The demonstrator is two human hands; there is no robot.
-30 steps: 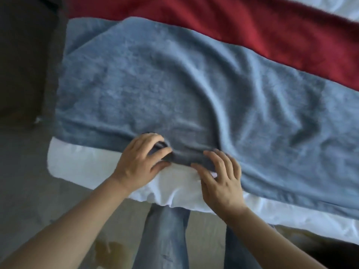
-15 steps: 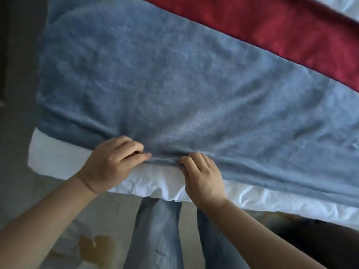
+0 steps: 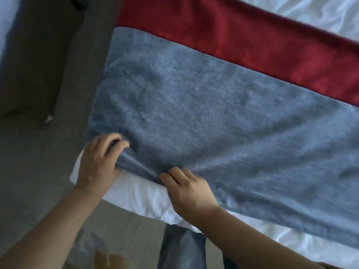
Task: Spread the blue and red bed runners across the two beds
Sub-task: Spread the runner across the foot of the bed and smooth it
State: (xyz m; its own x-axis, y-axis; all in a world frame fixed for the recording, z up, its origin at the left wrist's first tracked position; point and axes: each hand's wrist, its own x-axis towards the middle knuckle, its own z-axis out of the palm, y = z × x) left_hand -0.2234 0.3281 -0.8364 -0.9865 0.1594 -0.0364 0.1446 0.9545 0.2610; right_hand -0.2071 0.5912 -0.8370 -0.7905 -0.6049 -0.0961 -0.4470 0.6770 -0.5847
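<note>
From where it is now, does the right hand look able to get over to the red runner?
Probably yes. Only the flat blue runner lies between the right hand and the red runner; nothing stands in the way, though that hand would first have to let go of the blue edge.

White bed (image 3: 139, 197) under two runners (image 3: 223, 121)

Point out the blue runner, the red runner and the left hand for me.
Blue fleece bed runner (image 3: 213, 121): head view, flat middle of the cloth.
Red fleece bed runner (image 3: 223, 39): head view, centre of the band.
Left hand (image 3: 99, 164): head view, back of the hand.
</note>
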